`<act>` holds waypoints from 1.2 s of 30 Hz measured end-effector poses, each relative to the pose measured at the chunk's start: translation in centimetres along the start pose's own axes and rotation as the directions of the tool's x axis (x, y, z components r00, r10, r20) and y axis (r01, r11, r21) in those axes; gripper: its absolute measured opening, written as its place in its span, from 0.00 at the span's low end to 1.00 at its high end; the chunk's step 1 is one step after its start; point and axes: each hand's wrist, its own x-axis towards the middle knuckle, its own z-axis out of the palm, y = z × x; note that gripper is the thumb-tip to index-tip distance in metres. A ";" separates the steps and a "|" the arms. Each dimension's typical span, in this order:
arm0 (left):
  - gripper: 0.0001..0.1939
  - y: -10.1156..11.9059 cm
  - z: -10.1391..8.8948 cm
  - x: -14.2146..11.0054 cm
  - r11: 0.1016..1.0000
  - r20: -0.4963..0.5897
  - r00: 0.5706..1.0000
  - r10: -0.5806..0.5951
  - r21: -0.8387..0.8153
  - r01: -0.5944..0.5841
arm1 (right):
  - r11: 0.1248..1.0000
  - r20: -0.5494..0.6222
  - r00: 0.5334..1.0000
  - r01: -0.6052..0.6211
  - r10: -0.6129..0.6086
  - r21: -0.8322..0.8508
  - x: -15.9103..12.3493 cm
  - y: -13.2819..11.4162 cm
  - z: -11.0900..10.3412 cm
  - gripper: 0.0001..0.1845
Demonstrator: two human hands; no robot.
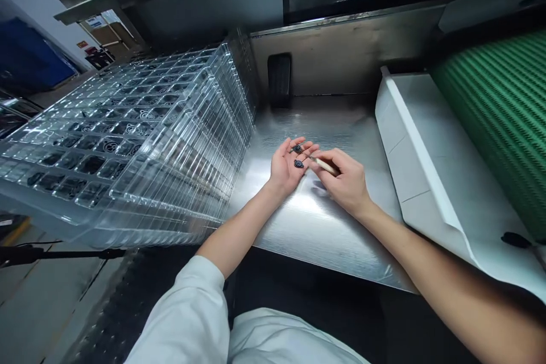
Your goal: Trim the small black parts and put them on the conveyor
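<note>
L hand [285,172], near view ctr, is palm up, fingers loosely spread, w/ 2 small blk parts resting on it: upper blk part [297,148] on the fingers, lower blk part [298,164] just below, toward 6 o'clock of it. R hand [346,179], approx 3 o'clock of L hand, pinches a pale-handled tool [326,166]; thin tip points at 9-10 o'clock, near both parts, can't tell if touching. Both hands are above the metal worktop [307,227].

At 9-10 o'clock: tall stack of clear plastic trays [205,142], edges nearly flush. Top tray is a grid of pockets; many hold dark pcs, some round w/ ring-like pattern, others too blurred to ID. Contents of lower trays: can't tell thru the ribbed sides.

At 3 o'clock: long white bin [405,159], raised wall toward the worktop, pale inside. Beyond it, approx 2 o'clock, green ribbed surface [503,102]. At 12 o'clock, blk block [279,81] against the back metal panel [341,57].
</note>
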 end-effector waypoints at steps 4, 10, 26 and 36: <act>0.21 -0.2 0.4 -0.5 0.999 0.061 0.998 -0.020 -0.027 0.022 | 0.999 0.109 0.993 0.038 -0.042 0.040 -0.1 0.8 0.6 0.11; 0.25 -0.7 0.6 -0.5 0.999 0.120 0.991 -0.052 -0.002 0.053 | 0.999 0.131 0.991 0.029 -0.030 0.015 0.0 1.8 0.5 0.08; 0.10 -1.8 -0.4 -0.6 0.867 0.213 0.977 -0.032 0.492 -0.078 | 0.970 -0.068 0.973 -0.209 0.219 0.120 0.3 1.5 -0.4 0.17; 0.16 -1.2 0.0 -0.8 0.899 0.276 0.958 -0.074 0.433 -0.056 | 0.963 -0.092 0.964 -0.239 0.251 0.124 0.5 1.6 -0.4 0.17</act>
